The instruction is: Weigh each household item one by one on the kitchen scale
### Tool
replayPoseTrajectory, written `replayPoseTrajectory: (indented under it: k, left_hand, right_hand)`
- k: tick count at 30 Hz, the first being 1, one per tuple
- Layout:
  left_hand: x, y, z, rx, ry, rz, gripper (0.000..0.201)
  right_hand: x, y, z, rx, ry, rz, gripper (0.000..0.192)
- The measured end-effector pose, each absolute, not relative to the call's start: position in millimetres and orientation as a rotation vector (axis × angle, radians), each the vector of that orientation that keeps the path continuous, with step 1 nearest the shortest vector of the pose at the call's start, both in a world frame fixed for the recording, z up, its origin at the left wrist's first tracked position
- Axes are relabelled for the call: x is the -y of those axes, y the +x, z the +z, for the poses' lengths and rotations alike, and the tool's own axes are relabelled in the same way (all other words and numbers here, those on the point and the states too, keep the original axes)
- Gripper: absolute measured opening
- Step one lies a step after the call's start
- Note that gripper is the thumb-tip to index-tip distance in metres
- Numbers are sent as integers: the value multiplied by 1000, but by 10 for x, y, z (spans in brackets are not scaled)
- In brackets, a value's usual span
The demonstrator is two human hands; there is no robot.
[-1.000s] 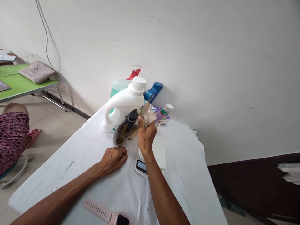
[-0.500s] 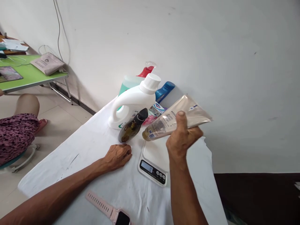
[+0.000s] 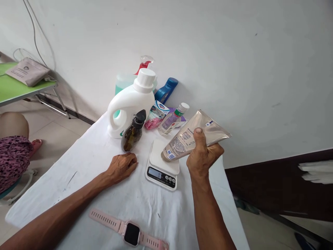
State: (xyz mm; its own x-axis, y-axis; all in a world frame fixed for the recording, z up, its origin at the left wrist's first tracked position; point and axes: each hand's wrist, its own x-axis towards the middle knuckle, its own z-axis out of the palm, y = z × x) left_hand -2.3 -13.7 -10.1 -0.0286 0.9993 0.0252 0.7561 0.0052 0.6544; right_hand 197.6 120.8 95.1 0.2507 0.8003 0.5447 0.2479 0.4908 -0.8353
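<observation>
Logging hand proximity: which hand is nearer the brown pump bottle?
Left. The left hand rests on the white cloth just in front of the brown pump bottle; the right hand is farther off, right of the scale, holding the tube.

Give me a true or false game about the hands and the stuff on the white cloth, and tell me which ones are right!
1. The right hand is gripping a tube. True.
2. The scale has a little screen. True.
3. The left hand is holding the scale. False: it rests on the cloth.
4. The watch has a pink strap. True.
5. The watch lies on top of the scale. False: it lies on the cloth.
6. The pump bottle has a yellow top. False: its top is black.
</observation>
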Motion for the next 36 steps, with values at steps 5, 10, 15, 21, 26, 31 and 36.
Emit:
replayPoseTrajectory:
  k: [5,10,15,21,26,31,36]
  left_hand:
    - [132,-21,-114,-1845,1802,697,13]
    - [129,-23,-118,-1847,1802,699,12]
    - [122,-31,-121,-1847,1797,714,11]
    - [125,-33,-127,-1847,1800,720,12]
    - [130,-26,-93,-1855,1788,737,11]
    - [134,-22,-69,-1866,1807,748,11]
    - [142,-11,-57,-1880,1796,739,12]
  right_hand:
    - [-1204,1948,939,1320,-1053,459,34]
    - [-1145,1998,904,1312,-1059,396,38]
    - [-1071,2144,827,1344,-923,518,44]
    - [-896,2476,487,957,-1024,643,58]
    - [-839,2785,-59,868,-1261,673,51]
    - [-898,2904,-313,930,-1386,758,54]
    - [-906,2912,-310,1020,-1402,718,57]
